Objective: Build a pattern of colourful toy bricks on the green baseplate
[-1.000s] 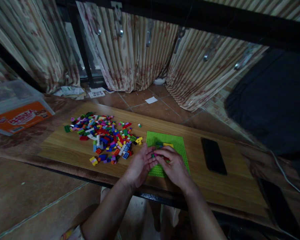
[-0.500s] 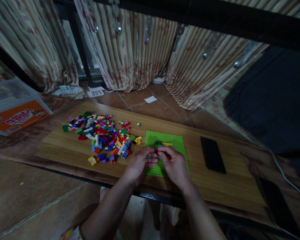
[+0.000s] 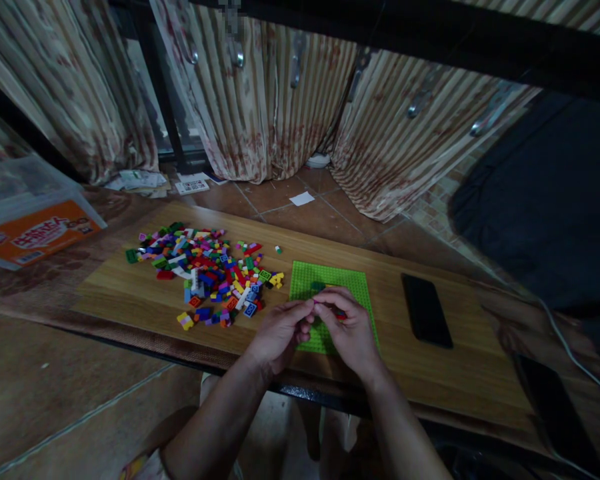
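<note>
My left hand and my right hand meet fingertip to fingertip over the green studded baseplate. Both are closed in a pinch. A tiny pink toy brick peeks out where the fingertips touch, mostly covered by them. What else my left fingers hold is hidden. Under my right fingers a bit of a red brick shows; whether it is held or sits on the plate I cannot tell. A dark green brick sits on the baseplate just beyond my right hand, which covers most of the bricks beside it.
Left of the baseplate lies a loose heap of coloured toy bricks on the wooden board. A black phone lies to the right, with another dark flat object farther right. A clear box with an orange label stands far left.
My left hand has moved up to my right fingertips, its fingers closing at the pink brick. The green brick seen in my left fingers is now hidden, and the yellow brick is mostly covered.
</note>
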Demonstrator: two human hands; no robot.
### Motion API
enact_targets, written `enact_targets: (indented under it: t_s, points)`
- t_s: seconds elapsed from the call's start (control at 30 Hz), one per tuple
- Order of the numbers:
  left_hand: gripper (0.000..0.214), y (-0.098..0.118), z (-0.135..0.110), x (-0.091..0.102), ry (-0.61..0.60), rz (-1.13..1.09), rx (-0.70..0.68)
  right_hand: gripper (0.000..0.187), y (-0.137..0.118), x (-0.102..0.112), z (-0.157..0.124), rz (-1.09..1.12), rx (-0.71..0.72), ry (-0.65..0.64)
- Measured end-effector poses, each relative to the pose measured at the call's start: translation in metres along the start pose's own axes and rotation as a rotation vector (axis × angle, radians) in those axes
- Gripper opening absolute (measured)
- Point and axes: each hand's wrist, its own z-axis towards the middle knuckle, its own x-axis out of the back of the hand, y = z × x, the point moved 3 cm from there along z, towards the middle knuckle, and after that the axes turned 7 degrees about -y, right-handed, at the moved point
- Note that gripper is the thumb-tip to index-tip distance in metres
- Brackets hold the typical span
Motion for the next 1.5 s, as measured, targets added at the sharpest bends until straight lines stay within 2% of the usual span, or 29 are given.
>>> enact_targets:
  t_s: [0.33, 0.53, 0.7, 0.83, 1.03, 1.27, 1.5]
  points:
    - [0.030, -0.002, 0.001, -0.001, -0.018, 0.058, 0.040, 0.013, -0.001, 0.013, -0.004, -0.122, 0.041, -0.057]
    - [0.027, 0.006, 0.000, 0.000, 0.071, 0.189, -0.003, 0.011, 0.035, 0.031, -0.002, -0.129, -0.125, 0.060]
    - [0.018, 0.004, 0.002, 0.002, 0.106, 0.346, -0.060, 0.012, 0.054, 0.027, -0.001, -0.109, -0.194, -0.009]
    - [0.021, -0.010, 0.008, 0.002, 0.074, 0.429, -0.056, 0.011, 0.053, 0.023, 0.001, -0.189, -0.205, -0.051]
    - [0.021, -0.025, 0.013, -0.002, -0.017, 0.414, -0.075, 0.011, 0.053, 0.024, 0.001, -0.244, -0.232, -0.036]
    - [0.024, -0.022, 0.013, -0.008, -0.053, 0.398, -0.115, 0.008, 0.049, 0.022, -0.001, -0.285, -0.280, 0.078]
    - [0.020, -0.021, 0.013, -0.009, 0.002, 0.469, -0.115, 0.015, 0.052, 0.026, 0.000, -0.259, -0.334, 0.110]
